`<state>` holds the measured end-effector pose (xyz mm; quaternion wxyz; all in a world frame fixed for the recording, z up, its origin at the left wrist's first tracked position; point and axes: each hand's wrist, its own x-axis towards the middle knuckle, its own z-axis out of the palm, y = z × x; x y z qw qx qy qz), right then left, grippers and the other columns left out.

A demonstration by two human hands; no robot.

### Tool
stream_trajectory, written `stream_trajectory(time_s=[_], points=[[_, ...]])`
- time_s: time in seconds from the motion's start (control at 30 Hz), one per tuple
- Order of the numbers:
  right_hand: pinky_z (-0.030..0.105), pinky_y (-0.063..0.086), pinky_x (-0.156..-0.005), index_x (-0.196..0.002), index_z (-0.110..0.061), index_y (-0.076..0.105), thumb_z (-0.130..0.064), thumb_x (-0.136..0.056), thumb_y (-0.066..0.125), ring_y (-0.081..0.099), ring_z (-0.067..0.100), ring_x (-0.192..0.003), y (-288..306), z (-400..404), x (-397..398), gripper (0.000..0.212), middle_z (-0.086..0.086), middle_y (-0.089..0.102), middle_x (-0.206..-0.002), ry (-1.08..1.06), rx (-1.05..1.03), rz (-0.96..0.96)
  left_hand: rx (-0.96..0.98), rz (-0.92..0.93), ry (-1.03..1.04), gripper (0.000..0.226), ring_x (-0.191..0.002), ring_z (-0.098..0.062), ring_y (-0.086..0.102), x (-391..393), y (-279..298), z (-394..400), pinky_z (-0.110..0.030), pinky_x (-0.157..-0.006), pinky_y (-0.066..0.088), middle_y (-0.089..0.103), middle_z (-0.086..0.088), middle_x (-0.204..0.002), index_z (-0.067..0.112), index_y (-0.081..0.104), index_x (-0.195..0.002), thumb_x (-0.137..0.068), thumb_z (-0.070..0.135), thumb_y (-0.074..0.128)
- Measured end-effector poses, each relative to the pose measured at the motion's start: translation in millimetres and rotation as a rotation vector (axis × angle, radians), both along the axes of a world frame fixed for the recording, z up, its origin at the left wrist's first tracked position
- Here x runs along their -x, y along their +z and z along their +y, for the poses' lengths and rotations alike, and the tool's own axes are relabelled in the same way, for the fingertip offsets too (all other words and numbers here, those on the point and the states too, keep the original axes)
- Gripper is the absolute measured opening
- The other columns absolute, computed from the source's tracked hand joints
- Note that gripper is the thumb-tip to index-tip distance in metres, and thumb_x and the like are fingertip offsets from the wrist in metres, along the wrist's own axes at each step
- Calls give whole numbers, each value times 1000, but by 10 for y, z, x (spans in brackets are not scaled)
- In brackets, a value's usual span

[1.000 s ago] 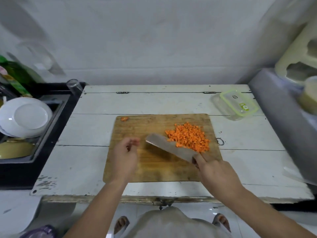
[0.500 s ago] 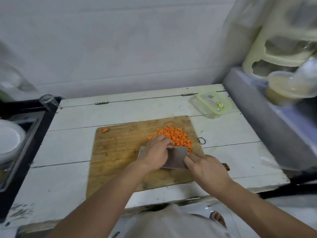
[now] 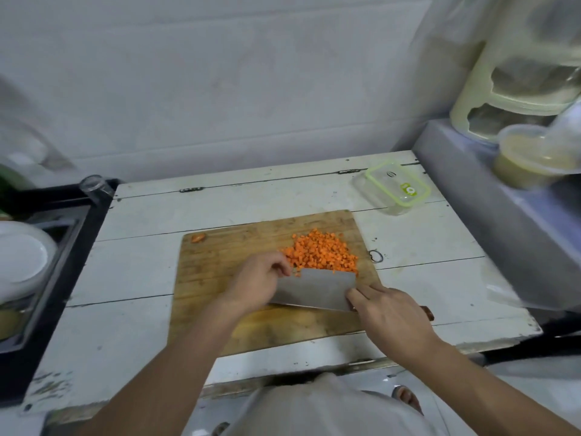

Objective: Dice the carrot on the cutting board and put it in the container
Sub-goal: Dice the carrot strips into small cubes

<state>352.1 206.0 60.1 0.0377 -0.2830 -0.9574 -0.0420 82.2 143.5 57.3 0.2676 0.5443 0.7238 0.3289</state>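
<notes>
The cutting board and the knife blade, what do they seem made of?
Cutting board: looks like wood, brown with grain lines, worn and matt. Knife blade: probably steel, a flat grey sheet with a dull sheen.

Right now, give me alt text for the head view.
A cleaver blade lies flat on the cutting board beside the diced carrot pile, the right hand at its handle, the left hand on its far end. The lidded container sits behind the board.

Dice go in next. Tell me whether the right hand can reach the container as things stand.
Probably yes: bare table lies between the right hand and the container, but it grips the cleaver.
</notes>
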Motion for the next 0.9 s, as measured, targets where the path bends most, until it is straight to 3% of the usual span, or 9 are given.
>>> stream_trajectory(time_s=[0.1,0.23,0.37,0.43,0.57,0.77,0.9], points=[[33,36,-44,-80,-22,55,3,-54,67,52,22,-55,7,-31,13,38,-5,53,-69,14,7,10,116,91,-219,50,-96,-15,60,-130,-78,-42,-27,-89,47,66,1,-100,14,75,-94,-77,-17,38],[31,29,-48,-78,-22,56,3,-52,68,52,21,-56,53,-66,-4,38,-5,54,-67,30,-1,17,108,216,-215,53,-118,-21,54,-130,-163,263,-31,-106,40,60,-5,-124,14,70,-117,-83,-13,40],[31,29,-46,-78,-21,56,5,-50,71,51,21,-56,47,-41,-24,41,-5,53,-66,-4,6,18,8,190,-54,48,-116,-16,53,-104,-111,205,-30,-106,42,59,3,-118,19,72,-111,-89,-13,44],[31,30,-46,-77,-21,55,5,-49,71,52,21,-56,54,-40,-16,42,-4,53,-65,-3,7,11,-29,170,-166,48,-109,-13,51,-254,-42,129,-28,-101,42,59,6,-111,17,74,-108,-89,-14,43],[31,29,-47,-77,-20,57,4,-50,68,53,21,-56,72,-56,28,38,-4,54,-65,28,-20,3,36,216,-352,54,-113,-14,44,-597,-99,204,-27,-101,37,55,7,-117,21,67,-130,-93,-10,42],[32,29,-46,-77,-20,54,6,-46,69,51,21,-57,62,-55,45,43,-4,53,-65,26,13,3,76,304,-85,65,-133,-24,42,-291,-76,338,-31,-116,30,53,-4,-140,17,55,-147,-89,-9,42],[29,25,-47,-81,-23,58,3,-50,72,53,19,-58,73,-46,80,43,-7,54,-69,4,64,-14,-92,125,290,52,-114,-17,60,78,74,-8,-30,-106,45,67,2,-116,16,72,-123,-89,-13,45]])
